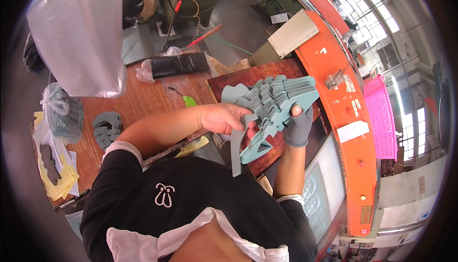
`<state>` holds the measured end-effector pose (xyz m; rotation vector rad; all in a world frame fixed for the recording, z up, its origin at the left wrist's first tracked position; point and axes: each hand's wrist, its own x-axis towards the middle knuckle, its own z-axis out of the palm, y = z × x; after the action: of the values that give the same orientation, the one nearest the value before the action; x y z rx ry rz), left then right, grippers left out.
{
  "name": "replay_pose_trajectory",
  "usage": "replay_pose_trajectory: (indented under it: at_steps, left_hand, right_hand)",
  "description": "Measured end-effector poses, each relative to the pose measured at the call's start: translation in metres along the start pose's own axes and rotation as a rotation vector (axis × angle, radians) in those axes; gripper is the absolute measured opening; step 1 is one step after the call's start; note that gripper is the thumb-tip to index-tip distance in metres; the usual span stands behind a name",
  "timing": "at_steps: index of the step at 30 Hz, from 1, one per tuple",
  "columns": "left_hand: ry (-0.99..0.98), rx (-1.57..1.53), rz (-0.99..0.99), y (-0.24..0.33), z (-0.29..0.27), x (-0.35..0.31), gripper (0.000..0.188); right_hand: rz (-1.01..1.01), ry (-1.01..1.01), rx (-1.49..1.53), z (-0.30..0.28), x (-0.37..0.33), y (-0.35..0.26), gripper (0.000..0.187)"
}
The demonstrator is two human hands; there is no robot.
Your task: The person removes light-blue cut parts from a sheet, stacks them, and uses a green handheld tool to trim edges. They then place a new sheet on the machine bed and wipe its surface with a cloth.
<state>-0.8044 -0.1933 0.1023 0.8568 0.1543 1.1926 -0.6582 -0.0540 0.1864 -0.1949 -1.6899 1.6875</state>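
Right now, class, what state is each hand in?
Left hand: closed on a curved grey strip.
Right hand: closed on a grey-green stack.

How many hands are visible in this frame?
2: the left hand, pinching a curved grey piece; the right hand, in a grey glove, gripping the right side of a stack of grey-green pieces.

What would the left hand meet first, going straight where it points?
Past the curved grey strip it holds, the left hand would probably meet the stacked flat, greenish-grey pieces in the right hand; depth is unclear.
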Motion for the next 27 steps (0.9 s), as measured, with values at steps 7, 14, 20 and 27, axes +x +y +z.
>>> replay_pose_trajectory:
  at_steps: [7, 14, 20, 27]
  left_hand:
    - [0.431, 1.533, 0.197, 0.015, 0.01, -0.019, 0.025]
    - [0.297, 2.157, 0.729, 0.042, 0.012, -0.025, 0.029]
    - [0.37, 1.166, 0.263, -0.009, 0.042, -0.031, 0.026]
    - [0.575, 1.385, 0.4, -0.024, 0.057, -0.043, 0.044]
  right_hand:
    - [-0.033, -0.058, -0.045, 0.015, -0.018, -0.018, 0.055]
    - [-0.131, -0.087, -0.107, 0.036, -0.018, -0.03, 0.045]
    - [-0.197, -0.065, -0.139, 0.036, -0.016, -0.03, 0.054]
    - [-0.381, -0.15, -0.303, 0.019, -0.022, -0.026, 0.061]
